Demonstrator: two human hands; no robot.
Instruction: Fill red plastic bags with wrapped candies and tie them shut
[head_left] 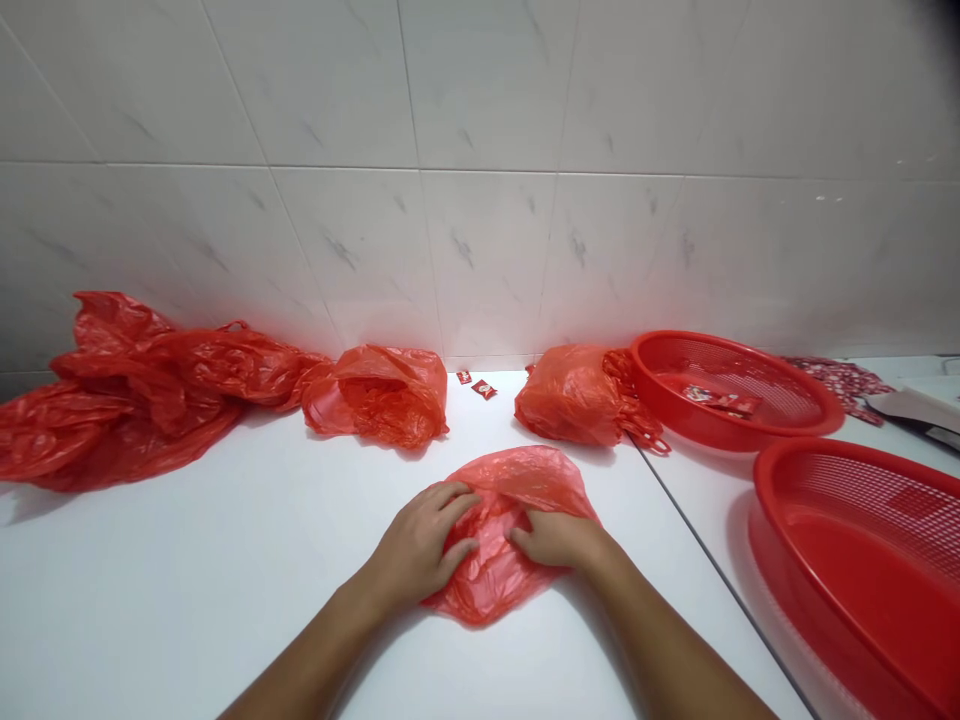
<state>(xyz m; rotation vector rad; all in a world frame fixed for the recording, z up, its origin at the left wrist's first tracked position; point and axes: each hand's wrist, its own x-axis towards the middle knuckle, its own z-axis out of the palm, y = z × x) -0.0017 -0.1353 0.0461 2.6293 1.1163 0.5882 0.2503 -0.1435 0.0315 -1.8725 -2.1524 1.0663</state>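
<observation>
Tiled wall (487,250), white desk (187,600): red plastic bag (499,590) flat under left hand (418,540) and right hand (553,538), both open, pressing, not gripping.

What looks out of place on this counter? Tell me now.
Two small red packets lie loose on the white counter by the tiled wall, between red plastic bags. They look stray because similar packets sit inside the red mesh basket.

Grey-veined white tile wall (480,170), white countertop (135,590).
</observation>
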